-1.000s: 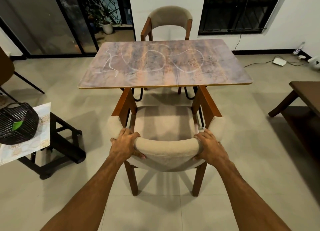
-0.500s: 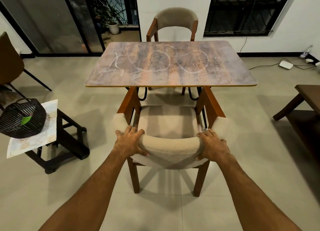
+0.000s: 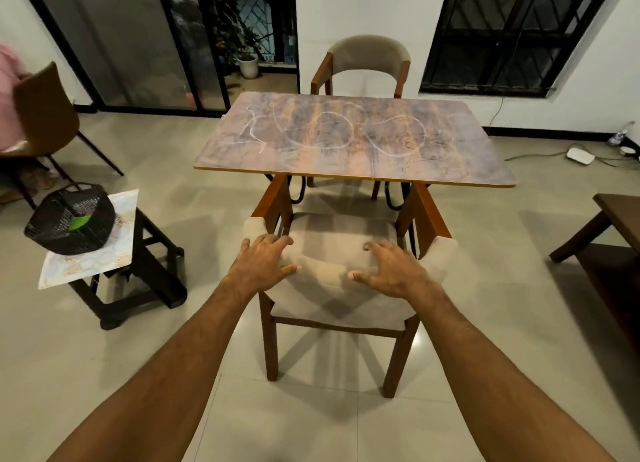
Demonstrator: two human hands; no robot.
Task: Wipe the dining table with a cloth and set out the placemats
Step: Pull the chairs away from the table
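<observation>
The dining table (image 3: 353, 139) has a worn wood-look top with white chalky loops drawn across it. A beige padded chair (image 3: 341, 240) stands at its near edge, its backrest toward me. My left hand (image 3: 259, 264) and my right hand (image 3: 391, 267) hover just over that backrest, fingers spread, holding nothing. At the left, a pale patterned placemat (image 3: 86, 264) lies on a dark stool, under a black mesh basket (image 3: 69, 221) with a green cloth (image 3: 79, 222) inside.
A second beige chair (image 3: 367, 63) stands at the table's far side. A brown chair (image 3: 45, 115) is at the far left, a dark wooden bench (image 3: 620, 233) at the right. Cables and a white box (image 3: 580, 156) lie on the tiled floor by the wall.
Both hands have let go of the near chair's backrest and opened above it. The view has drawn back a little from the table.
</observation>
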